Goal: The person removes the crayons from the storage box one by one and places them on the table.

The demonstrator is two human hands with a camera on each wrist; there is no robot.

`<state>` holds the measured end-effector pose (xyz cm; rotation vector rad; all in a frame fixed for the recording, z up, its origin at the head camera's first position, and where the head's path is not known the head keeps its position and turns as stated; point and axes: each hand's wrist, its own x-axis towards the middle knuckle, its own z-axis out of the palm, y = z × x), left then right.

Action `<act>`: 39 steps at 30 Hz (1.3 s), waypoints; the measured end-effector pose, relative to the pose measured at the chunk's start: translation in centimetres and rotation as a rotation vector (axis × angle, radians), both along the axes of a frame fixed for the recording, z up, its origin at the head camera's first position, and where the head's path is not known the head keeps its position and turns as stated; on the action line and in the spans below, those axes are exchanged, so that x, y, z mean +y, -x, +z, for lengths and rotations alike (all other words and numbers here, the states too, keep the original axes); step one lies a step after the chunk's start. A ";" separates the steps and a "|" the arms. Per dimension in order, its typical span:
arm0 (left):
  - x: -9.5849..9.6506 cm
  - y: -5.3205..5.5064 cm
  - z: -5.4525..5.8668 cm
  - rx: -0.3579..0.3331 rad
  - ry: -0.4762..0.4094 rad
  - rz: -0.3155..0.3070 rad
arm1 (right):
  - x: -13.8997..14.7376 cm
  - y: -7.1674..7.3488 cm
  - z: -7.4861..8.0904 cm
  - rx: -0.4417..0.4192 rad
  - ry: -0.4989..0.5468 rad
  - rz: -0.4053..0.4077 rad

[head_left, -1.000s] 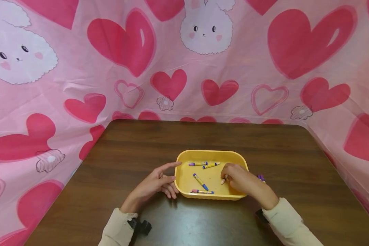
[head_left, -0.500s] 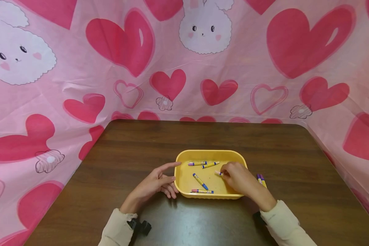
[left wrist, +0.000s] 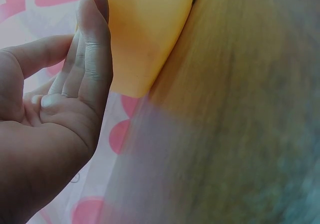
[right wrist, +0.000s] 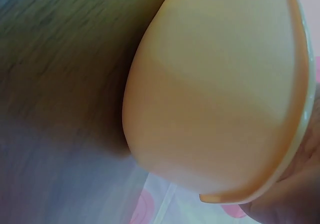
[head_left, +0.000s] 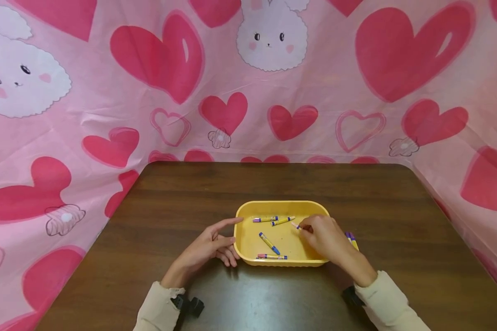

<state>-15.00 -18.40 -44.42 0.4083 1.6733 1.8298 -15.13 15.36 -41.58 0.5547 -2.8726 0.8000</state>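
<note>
In the head view, my right hand (head_left: 325, 236) reaches over the right side of a yellow plastic tray (head_left: 281, 202) and pinches a pale-tipped crayon (head_left: 296, 225) inside it. Most of that crayon is hidden behind my fingers. My left hand (head_left: 209, 243) rests against the tray's left end, index finger and thumb extended to the rim. Lying in the tray are a purple crayon (head_left: 265, 219), a pale yellow crayon (head_left: 283, 221), a blue crayon (head_left: 269, 243) and a pink crayon (head_left: 272, 257). The right wrist view mostly shows the tray's outer wall (right wrist: 215, 94).
Just right of the tray, purple-ended crayons (head_left: 351, 239) lie on the dark wooden table (head_left: 199, 193), partly hidden by my right forearm. A pink cloth (head_left: 182, 151) with hearts and rabbits hangs behind the table and along its sides.
The pale crayon in my right hand has swung from pointing down toward me to pointing left and away. The right hand has shifted slightly away from me; the left stays at the rim.
</note>
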 end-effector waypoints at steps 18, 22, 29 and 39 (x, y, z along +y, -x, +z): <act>0.2 -0.1 -0.1 0.000 -0.009 -0.002 | 1.7 -1.7 0.8 0.130 0.164 0.009; 0.1 0.0 -0.1 0.010 -0.011 -0.002 | 2.6 -2.1 1.4 0.121 0.211 -0.004; -0.1 0.0 -0.1 0.022 -0.013 -0.007 | 4.1 -2.8 2.1 0.137 0.268 -0.068; -0.1 0.0 -0.3 0.025 -0.025 -0.007 | 6.7 -3.9 2.5 0.195 0.284 -0.197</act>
